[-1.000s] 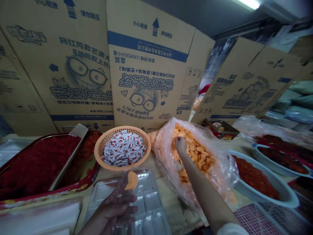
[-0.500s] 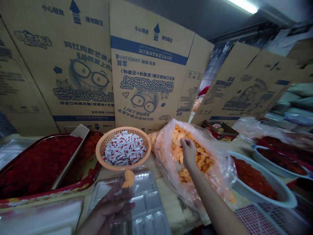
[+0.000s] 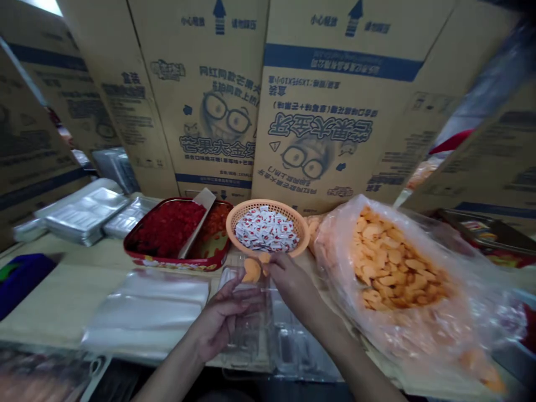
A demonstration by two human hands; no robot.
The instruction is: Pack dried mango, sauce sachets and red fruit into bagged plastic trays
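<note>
My left hand grips a clear plastic tray, its fingers showing through the plastic. A flat orange piece is at the tray's far end, close to my left thumb. Between the closed fingertips of my right hand is a second orange piece, just to the right of the first. More clear compartment trays lie on the table under my right forearm. To the right, a large open plastic bag is full of similar orange pieces.
An orange basket of small white-and-red packets stands behind my hands. Left of it is a red tin of red food with a flat scoop. Clear bags and stacked trays lie left. Cardboard boxes wall the back.
My right hand has left the bag and come left to the tray with an orange piece. The view has turned left. My left hand keeps hold of the tray.
</note>
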